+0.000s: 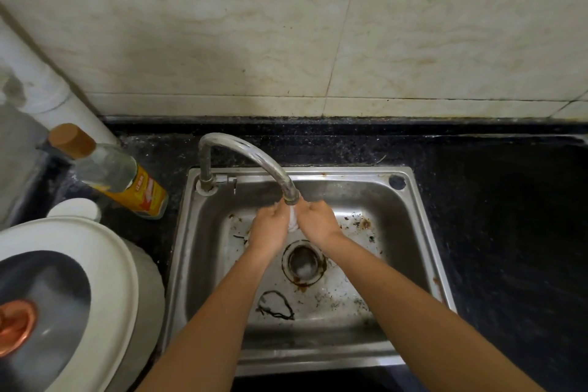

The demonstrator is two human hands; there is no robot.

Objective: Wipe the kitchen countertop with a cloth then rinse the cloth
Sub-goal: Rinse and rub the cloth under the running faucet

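Home kitchen: steel sink, curved tap, dark stone countertop, tiled wall.

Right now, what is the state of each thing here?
White cloth: bunched, under the spout.
Left hand: grips the cloth.
Right hand: grips the cloth.
Curved steel tap: apparently running.
Stainless steel sink: wet, stained.
Brown-capped clear bottle: capped, standing.
White round cooker: lid shut.
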